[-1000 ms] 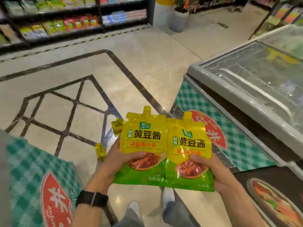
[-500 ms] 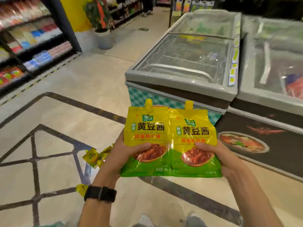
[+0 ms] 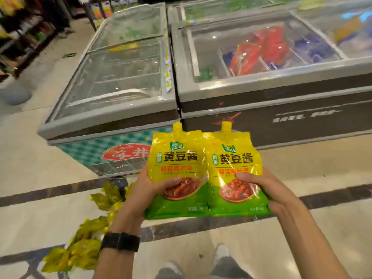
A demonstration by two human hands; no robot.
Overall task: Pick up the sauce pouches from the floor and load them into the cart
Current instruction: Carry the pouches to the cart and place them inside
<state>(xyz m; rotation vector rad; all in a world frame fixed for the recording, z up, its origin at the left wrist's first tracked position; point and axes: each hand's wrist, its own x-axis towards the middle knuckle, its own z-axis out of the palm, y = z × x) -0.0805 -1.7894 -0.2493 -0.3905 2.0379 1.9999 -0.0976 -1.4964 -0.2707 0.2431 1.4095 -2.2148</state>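
Grips left pouch (image 3: 177, 158) at frame centre with left hand (image 3: 149, 190), thumb pinching its lower front, fingers hidden behind. Grips right pouch (image 3: 235, 162), touching alongside, likewise with right hand (image 3: 267, 188). Shows more pouches (image 3: 86, 240) scattered on floor (image 3: 40, 158), lower left.
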